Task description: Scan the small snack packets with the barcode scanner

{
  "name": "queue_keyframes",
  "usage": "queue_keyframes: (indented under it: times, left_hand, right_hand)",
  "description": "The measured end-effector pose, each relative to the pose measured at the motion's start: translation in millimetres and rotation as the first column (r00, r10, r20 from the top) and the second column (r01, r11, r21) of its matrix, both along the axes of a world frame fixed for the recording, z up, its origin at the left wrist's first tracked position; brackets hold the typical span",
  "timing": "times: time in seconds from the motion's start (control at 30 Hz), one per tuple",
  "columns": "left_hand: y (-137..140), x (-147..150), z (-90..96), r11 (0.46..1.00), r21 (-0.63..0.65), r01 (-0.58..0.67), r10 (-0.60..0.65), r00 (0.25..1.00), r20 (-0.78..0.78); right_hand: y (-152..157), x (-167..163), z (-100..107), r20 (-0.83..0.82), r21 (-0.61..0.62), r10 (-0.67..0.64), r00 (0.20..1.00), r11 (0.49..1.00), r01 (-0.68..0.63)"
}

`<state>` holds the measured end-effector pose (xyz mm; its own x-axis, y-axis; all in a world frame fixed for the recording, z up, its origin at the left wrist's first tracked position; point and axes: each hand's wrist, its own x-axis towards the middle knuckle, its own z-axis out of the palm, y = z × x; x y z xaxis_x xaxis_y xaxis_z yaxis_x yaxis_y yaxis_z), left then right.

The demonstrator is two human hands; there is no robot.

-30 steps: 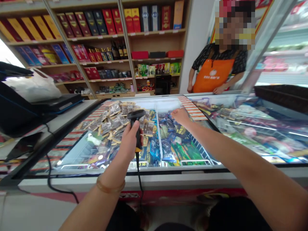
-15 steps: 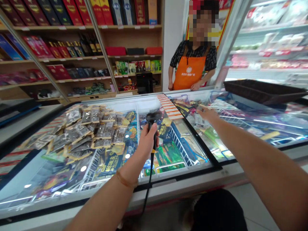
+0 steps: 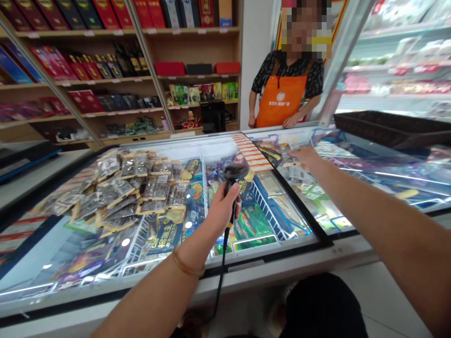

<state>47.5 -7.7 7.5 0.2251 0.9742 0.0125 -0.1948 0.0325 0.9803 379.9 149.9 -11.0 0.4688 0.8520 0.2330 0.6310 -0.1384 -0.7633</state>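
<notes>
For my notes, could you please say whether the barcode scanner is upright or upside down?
Upright: the barcode scanner is head-up in the left hand, its cable hanging below.

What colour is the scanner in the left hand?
The scanner is mostly black; it shows best in the head view.

The left hand [image 3: 221, 209] hides part of the grip of the black pistol-shaped scanner [image 3: 235, 172]; the scanner's head is blurred. The right hand [image 3: 307, 157] has blurred fingertips; contact with the small silver-grey packet [image 3: 286, 153] beside them cannot be determined. Right of that hand, the dark brown rectangular tray [image 3: 391, 130] is cut off. Left of the left hand, print on the tan-edged clear packets [image 3: 121, 185] is illegible.
</notes>
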Motion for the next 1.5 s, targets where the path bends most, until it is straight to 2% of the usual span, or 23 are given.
queue_keyframes:
  times: [0.1, 0.13, 0.2, 0.27, 0.3, 0.43, 0.6, 0.83, 1.0, 1.17, 1.37, 1.43, 1.5]
  left_hand:
    - [-1, 0, -0.3, 1.000, 0.003, 0.019, -0.019, 1.000, 0.014]
    - [-1, -1, -0.7, 1.000, 0.003, 0.024, -0.024, 1.000, 0.018]
    - [-2, -1, -2.3, 0.999, -0.006, 0.038, -0.038, 0.999, 0.023]
    - [-2, -2, -4.6, 0.998, -0.016, 0.059, -0.059, 0.998, 0.017]
    - [-2, -3, -5.9, 0.997, -0.017, 0.071, -0.071, 0.997, 0.008]
    - [-3, -1, -9.9, 0.994, 0.000, 0.107, -0.107, 0.993, -0.046]
    - [-2, 2, -14.4, 0.988, 0.012, 0.153, -0.152, 0.985, -0.077]
    - [-1, 4, -17.7, 0.985, 0.006, 0.173, -0.172, 0.982, -0.080]
    - [-1, 3, -18.2, 0.985, 0.017, 0.173, -0.171, 0.982, -0.085]
    - [-1, 3, -18.7, 0.982, 0.020, 0.187, -0.184, 0.979, -0.090]
    - [0, 3, -18.1, 0.984, 0.013, 0.176, -0.174, 0.980, -0.099]
    - [-2, 3, -16.1, 0.988, 0.019, 0.156, -0.154, 0.983, -0.100]
    - [-4, 2, -11.9, 0.993, 0.012, 0.116, -0.115, 0.990, -0.082]
  right_hand:
    - [-2, -48, 5, -0.171, 0.058, 0.092, 0.981, 0.995, -0.084]
    - [-5, -66, 4, -0.326, 0.135, 0.177, 0.929, 0.981, -0.140]
    - [-15, -99, 1, -0.546, 0.261, 0.358, 0.757, 0.932, -0.253]
    - [-26, -123, -5, -0.628, 0.305, 0.443, 0.640, 0.896, -0.322]
    - [-30, -132, -8, -0.636, 0.304, 0.460, 0.619, 0.887, -0.347]
    - [-39, -143, -15, -0.597, 0.275, 0.458, 0.658, 0.888, -0.369]
    - [-36, -141, -20, -0.570, 0.306, 0.459, 0.682, 0.888, -0.342]
    - [-29, -141, -31, -0.566, 0.413, 0.560, 0.605, 0.828, -0.379]
    - [-27, -140, -33, -0.557, 0.423, 0.554, 0.619, 0.830, -0.363]
    - [-27, -140, -34, -0.572, 0.435, 0.571, 0.589, 0.820, -0.372]
    - [-27, -138, -36, -0.503, 0.413, 0.552, 0.666, 0.830, -0.375]
    - [-29, -138, -34, -0.463, 0.392, 0.499, 0.732, 0.856, -0.336]
    - [-32, -137, -32, -0.362, 0.315, 0.415, 0.835, 0.897, -0.310]
